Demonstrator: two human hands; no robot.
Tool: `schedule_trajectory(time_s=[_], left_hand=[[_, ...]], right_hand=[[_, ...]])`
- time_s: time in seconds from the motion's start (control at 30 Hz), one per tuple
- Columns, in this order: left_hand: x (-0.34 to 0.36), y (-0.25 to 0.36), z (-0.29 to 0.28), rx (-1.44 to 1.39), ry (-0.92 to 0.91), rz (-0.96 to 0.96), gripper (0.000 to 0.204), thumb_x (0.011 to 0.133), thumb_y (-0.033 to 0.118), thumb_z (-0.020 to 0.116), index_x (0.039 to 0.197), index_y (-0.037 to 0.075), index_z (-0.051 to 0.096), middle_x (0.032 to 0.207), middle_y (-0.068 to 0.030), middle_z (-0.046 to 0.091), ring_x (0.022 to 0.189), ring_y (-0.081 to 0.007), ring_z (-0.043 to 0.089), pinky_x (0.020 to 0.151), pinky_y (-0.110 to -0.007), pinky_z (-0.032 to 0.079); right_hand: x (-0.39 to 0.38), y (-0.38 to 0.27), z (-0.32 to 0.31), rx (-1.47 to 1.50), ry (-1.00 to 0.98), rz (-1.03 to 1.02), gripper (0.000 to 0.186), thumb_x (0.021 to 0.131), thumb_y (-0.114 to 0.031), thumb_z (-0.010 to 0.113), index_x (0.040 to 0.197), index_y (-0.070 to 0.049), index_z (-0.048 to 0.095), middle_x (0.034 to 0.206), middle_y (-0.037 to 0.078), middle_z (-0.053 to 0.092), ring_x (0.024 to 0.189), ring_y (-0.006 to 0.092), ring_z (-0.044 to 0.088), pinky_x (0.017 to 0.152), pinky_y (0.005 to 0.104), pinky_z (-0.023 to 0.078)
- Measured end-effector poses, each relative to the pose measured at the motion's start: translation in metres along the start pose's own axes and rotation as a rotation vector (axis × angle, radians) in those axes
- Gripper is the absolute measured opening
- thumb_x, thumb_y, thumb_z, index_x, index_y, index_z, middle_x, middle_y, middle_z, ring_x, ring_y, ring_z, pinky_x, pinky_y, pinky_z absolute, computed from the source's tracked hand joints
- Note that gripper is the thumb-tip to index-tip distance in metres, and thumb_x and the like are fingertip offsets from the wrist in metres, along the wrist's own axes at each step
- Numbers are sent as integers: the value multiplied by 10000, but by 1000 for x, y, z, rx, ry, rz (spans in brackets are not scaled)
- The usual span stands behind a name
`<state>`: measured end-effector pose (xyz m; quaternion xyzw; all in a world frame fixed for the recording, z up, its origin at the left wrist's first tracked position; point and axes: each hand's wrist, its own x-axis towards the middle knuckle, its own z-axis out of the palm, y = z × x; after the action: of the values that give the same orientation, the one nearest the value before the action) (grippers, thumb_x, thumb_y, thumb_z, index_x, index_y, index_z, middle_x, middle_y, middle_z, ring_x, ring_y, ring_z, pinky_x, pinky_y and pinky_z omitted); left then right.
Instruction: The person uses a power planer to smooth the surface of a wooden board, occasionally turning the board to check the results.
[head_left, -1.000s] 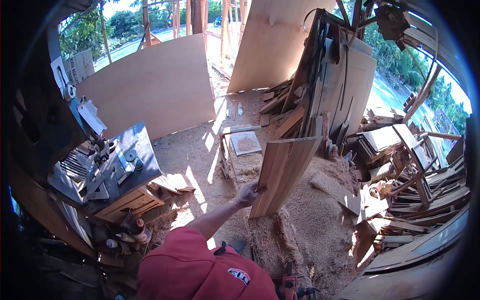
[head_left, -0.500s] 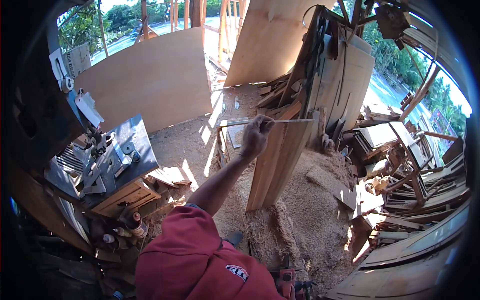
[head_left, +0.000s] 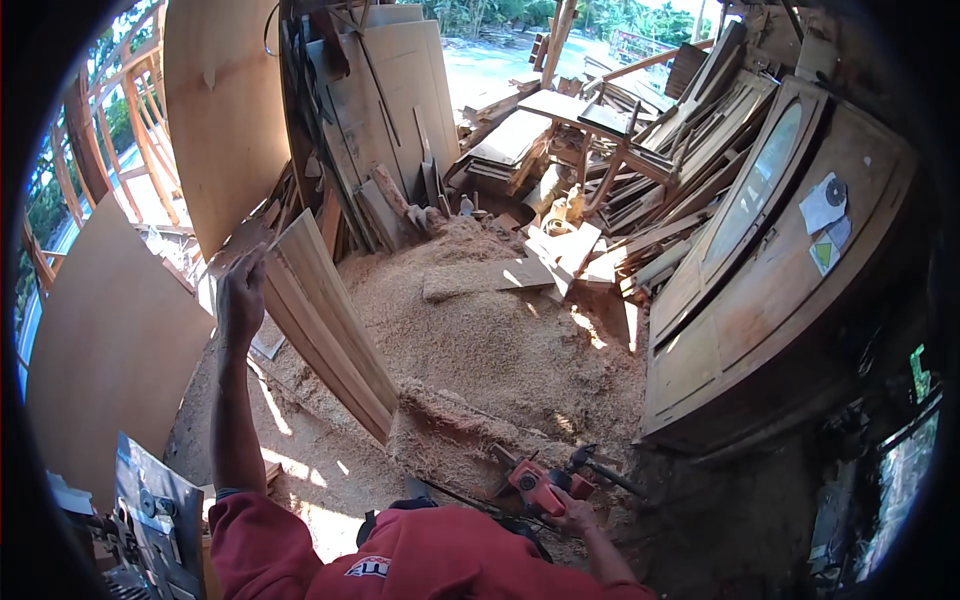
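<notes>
My left arm reaches out to the left, and my left hand (head_left: 242,295) is closed on the upper end of a long wooden board (head_left: 325,325). The board stands tilted on edge, with its lower end down in the shavings in front of me. Low and to the right, my right hand (head_left: 575,513) is closed around a red electric planer (head_left: 542,486). Black parts stick out from the planer's far side. It is held just above or on the shavings; which of the two I cannot tell.
Wood shavings (head_left: 480,330) are heaped ahead. Scrap timber (head_left: 660,210) is piled at the far right, near a leaning wooden door (head_left: 745,290). Tall panels (head_left: 375,100) lean at the back, and a plywood sheet (head_left: 115,350) stands at left. A tool-covered workbench (head_left: 160,515) is at lower left.
My view has swung to the right, so the board and left hand now appear further left. The left hand still holds the board's top. My right hand has come into view on the planer.
</notes>
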<state>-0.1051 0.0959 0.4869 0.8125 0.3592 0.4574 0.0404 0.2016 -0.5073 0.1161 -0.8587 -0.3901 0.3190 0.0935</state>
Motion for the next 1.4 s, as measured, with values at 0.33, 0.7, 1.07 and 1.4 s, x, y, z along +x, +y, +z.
schedule_trajectory(time_s=[0.33,0.7,1.07,1.4], left_hand=[[18,0,-20,101,-389,-150,241,955,185,684,1119,12,650,928,-148,691,853,-280,675,800,-387,533],[9,17,-51,-232,-897,-710,376,960,195,661,1223,-67,603,1059,-139,672,915,-226,688,843,-364,579],[-152,-31,-167,-562,-520,-1122,410,947,95,624,1313,-79,570,1162,-196,682,998,-304,712,892,-433,607],[-381,-90,-140,-1167,-219,-1723,515,1037,181,617,1469,-37,440,1299,-236,640,1091,-385,694,933,-588,605]], right_hand=[[4,-2,8,42,-6,14,937,793,-701,738,1567,-282,416,1220,217,715,1074,443,705,928,523,559],[1,0,11,56,65,-39,899,786,-667,764,1543,-308,441,1109,206,750,1009,436,730,896,560,574],[-1,-3,3,116,147,-147,887,775,-605,790,1504,-190,504,1031,246,749,931,457,733,854,566,576],[1,-4,-1,45,27,-125,922,822,-579,764,1572,-177,408,1112,280,723,972,474,716,862,545,573]])
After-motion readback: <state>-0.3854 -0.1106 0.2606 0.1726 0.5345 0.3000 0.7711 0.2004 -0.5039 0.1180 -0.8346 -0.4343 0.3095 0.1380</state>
